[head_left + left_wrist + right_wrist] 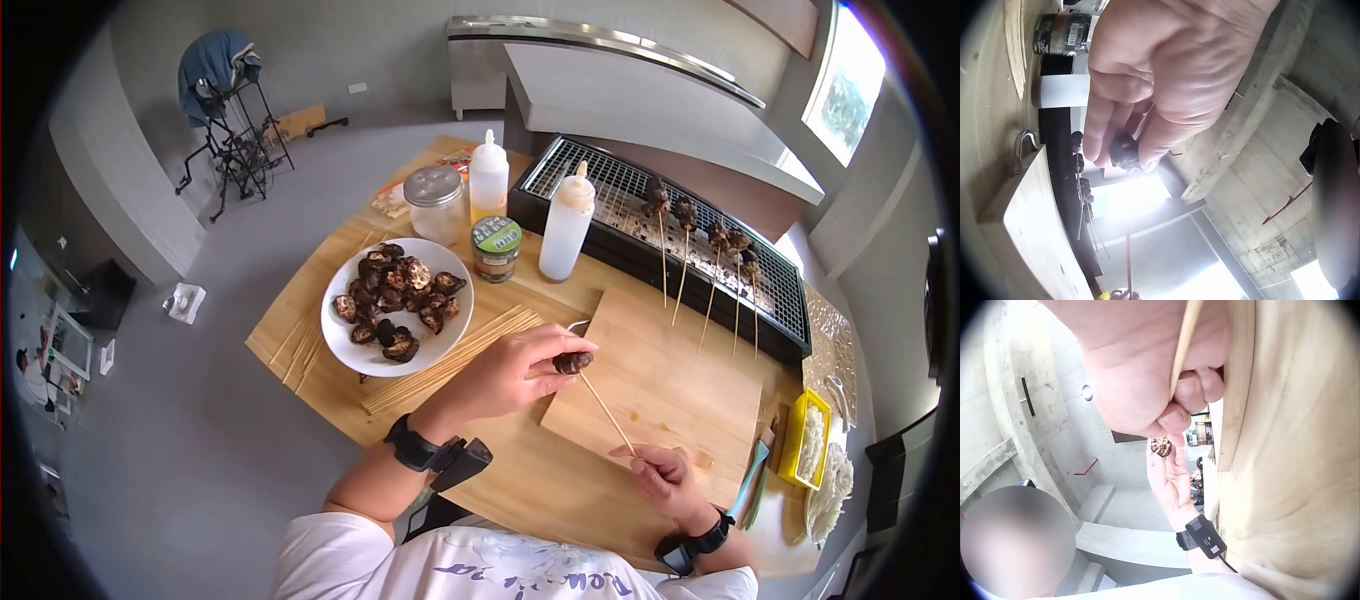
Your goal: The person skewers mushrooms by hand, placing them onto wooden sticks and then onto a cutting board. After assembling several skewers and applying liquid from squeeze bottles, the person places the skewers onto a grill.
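My left hand (pixel 512 372) pinches a dark brown shiitake mushroom (pixel 573 362) between thumb and fingers, over the left edge of the cutting board (pixel 660 390). In the right wrist view the mushroom's cracked, pale-patterned cap (pixel 1161 447) faces the camera. Lower right, my right hand (pixel 665 485) grips a thin bamboo skewer (pixel 608 412) near its lower end. The skewer slants up and left, its upper end right at the mushroom. A white plate (pixel 345 347) piled with dark mushrooms (pixel 390 290) lies left of my left hand, beside loose bamboo skewers (pixel 455 360).
Behind the board, a long black grill (pixel 535 200) bears several loaded skewers (pixel 683 255). Two squeeze bottles (pixel 567 230), a lidded jar (pixel 436 205) and a green-topped can (pixel 496 250) stand behind the plate. A yellow basket (pixel 797 440) of white food sits far right.
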Tool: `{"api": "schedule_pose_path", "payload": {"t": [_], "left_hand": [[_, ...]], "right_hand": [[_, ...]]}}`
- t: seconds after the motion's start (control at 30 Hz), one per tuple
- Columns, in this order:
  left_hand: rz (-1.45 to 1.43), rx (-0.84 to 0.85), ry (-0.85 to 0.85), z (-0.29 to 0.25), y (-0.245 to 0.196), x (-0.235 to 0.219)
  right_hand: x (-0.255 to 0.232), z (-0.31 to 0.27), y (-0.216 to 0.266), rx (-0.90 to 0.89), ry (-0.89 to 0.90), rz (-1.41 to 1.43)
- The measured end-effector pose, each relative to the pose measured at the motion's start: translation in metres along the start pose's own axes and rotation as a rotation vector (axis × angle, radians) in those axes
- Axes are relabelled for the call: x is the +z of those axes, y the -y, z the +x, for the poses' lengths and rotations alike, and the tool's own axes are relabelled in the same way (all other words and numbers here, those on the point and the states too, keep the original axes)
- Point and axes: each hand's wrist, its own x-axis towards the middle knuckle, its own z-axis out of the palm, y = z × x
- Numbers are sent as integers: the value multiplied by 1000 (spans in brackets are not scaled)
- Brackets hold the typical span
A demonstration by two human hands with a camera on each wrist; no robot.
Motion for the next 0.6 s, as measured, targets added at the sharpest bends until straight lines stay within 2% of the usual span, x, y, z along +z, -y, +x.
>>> {"api": "schedule_pose_path", "payload": {"t": [0.1,0.17,0.3,0.37,0.4,0.5,0.6], "left_hand": [[-42,-25,9,0,4,5],[-8,-35,5,1,-1,6],[-153,-89,-16,-1,-1,8],[-448,-241,1,-2,0,6],[-446,-259,32,-2,-1,5],[-462,-174,14,-1,9,8],[-454,-211,-27,-1,8,8]], "right_hand": [[-8,0,2,69,91,-121],[-5,2,8,126,99,-19],[-6,0,1,121,99,56],[-6,-2,0,132,118,99],[-6,-2,0,134,119,97],[-6,0,2,112,131,120],[-8,4,7,140,155,178]]}}
